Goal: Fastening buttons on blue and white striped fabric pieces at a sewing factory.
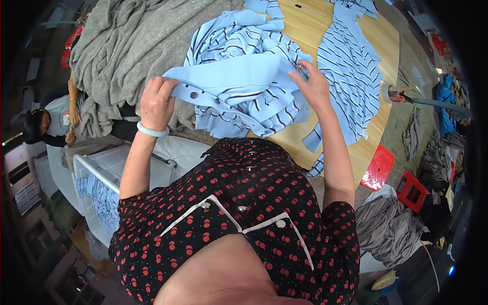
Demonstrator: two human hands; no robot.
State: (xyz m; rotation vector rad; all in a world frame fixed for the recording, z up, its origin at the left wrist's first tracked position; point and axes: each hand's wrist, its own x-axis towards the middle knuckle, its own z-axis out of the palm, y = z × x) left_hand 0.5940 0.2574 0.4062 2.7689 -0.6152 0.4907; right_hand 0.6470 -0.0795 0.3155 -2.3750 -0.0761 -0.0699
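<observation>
A light blue knit cardigan (231,73) with dark stripes is spread in front of me, its plain blue band stretched sideways with dark buttons along it. My left hand (156,101), a pale bangle at its wrist, is closed on the band's left end. At the right end, my right hand (314,89) has its thumb and forefinger apart beside the cloth; its other fingers are partly hidden. Bunched striped blue knitwear (234,35) lies just behind the band. Another striped blue knit piece (348,71) lies flat to the right.
The wooden table (373,147) carries the blue knits. Grey knitwear (127,46) is heaped at the far left, where another person (58,114) sits. A white bin (96,168) with blue knits stands at left. Red stools (410,192) and a grey cloth pile (391,229) are at right.
</observation>
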